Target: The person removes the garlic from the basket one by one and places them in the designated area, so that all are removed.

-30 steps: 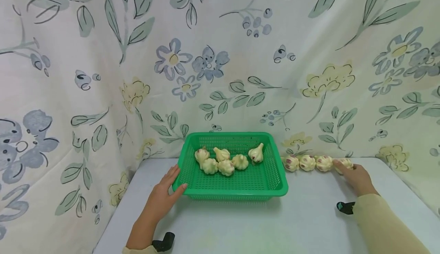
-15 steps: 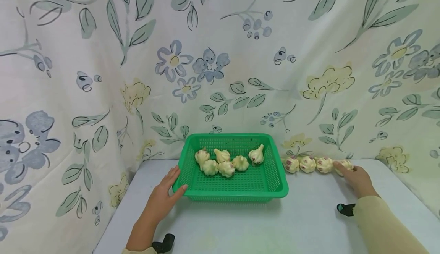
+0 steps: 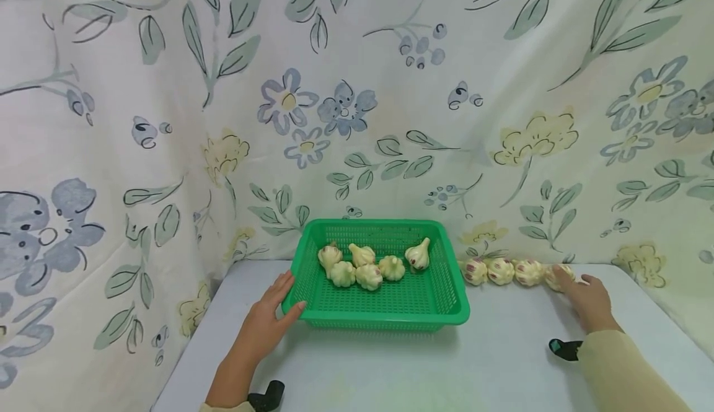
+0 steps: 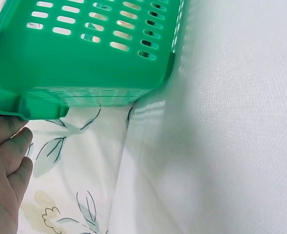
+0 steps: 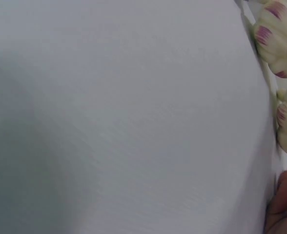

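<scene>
A green plastic basket (image 3: pixel 379 318) stands at the middle of the table, with several garlic bulbs (image 3: pixel 369 277) lying inside it. My left hand (image 3: pixel 266 325) rests on its left rim, fingers extended along the outside and thumb near the front corner. In the left wrist view, fingers (image 4: pixel 15 151) touch the basket's edge (image 4: pixel 41 109). Right of the basket, several purple-streaked bulbs (image 3: pixel 501 271) line up at the back. At the row's right end is a garlic bulb (image 3: pixel 558 277); my right hand (image 3: pixel 594 300) is beside it, thumb over its side and other fingers loosened away from it.
A white table (image 3: pixel 390 375) runs up to a floral curtain (image 3: pixel 379 121) at the back and left. Black wrist straps with small cameras (image 3: pixel 273 393) are on both arms.
My right hand has loosened from the end bulb and shifted slightly right, its fingers spreading. The left hand stays on the basket rim. The head view has tilted up a little.
</scene>
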`<state>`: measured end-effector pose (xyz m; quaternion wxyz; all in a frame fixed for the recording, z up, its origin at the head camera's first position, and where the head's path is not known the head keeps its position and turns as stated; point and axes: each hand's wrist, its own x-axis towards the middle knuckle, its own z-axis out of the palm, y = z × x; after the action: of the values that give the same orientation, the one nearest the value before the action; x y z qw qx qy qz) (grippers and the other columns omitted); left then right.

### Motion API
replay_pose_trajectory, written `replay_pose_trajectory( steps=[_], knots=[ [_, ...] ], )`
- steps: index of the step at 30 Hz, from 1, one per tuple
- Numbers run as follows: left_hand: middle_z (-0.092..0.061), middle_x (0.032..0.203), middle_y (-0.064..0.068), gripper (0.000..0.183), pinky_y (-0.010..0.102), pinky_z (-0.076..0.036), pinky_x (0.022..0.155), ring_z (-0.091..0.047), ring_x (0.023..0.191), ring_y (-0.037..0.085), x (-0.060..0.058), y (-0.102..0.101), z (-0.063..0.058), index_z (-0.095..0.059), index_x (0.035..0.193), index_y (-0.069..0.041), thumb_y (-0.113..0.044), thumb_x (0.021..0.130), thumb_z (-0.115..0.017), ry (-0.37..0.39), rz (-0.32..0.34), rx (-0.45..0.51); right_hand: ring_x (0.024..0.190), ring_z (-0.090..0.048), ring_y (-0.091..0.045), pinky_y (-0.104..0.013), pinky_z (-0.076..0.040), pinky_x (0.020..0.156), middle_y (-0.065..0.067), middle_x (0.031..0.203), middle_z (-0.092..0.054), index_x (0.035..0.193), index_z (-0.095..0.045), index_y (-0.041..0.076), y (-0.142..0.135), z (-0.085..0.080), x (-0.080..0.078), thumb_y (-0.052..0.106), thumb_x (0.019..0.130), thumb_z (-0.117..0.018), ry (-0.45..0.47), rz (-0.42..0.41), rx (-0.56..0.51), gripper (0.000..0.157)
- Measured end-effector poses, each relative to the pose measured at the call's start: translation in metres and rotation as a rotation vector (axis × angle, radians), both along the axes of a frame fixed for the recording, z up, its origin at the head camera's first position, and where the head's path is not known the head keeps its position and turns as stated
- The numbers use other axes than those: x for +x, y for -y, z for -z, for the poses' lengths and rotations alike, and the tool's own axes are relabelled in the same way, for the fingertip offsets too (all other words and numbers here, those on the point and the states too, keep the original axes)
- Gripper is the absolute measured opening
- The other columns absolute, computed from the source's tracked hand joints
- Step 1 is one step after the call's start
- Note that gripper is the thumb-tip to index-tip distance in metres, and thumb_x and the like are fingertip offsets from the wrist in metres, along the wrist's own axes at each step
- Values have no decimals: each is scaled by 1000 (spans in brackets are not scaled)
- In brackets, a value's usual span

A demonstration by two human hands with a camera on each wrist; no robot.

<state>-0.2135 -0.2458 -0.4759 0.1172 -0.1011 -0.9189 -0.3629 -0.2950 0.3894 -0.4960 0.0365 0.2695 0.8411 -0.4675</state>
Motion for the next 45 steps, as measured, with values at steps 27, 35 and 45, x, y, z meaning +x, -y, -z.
replay_pose_trajectory(
  steps=[27,35,45],
  knots=[
    [-30,160,6,72,62,-28,114,-27,148,36,2,6,2,-40,151,-10,-48,94,-62,19,-17,10,71,-57,-4,-14,-45,61,17,79,-63,94,-69,12,160,-97,-27,35,91,-71,-981,109,-130,23],
    [-31,160,5,73,61,-28,114,-27,148,34,1,5,1,-40,151,-10,-48,94,-63,10,-9,15,65,-58,-4,-16,-47,58,14,72,-65,90,-68,4,223,-140,-21,23,93,-70,-1106,-28,-288,19],
    [-30,160,4,73,61,-26,115,-26,148,33,-2,1,3,-40,151,-10,-50,94,-62,3,11,20,75,-58,-9,-21,-49,69,9,82,-65,97,-68,11,258,-121,-48,35,92,-70,-935,-125,-365,25]
  ],
)
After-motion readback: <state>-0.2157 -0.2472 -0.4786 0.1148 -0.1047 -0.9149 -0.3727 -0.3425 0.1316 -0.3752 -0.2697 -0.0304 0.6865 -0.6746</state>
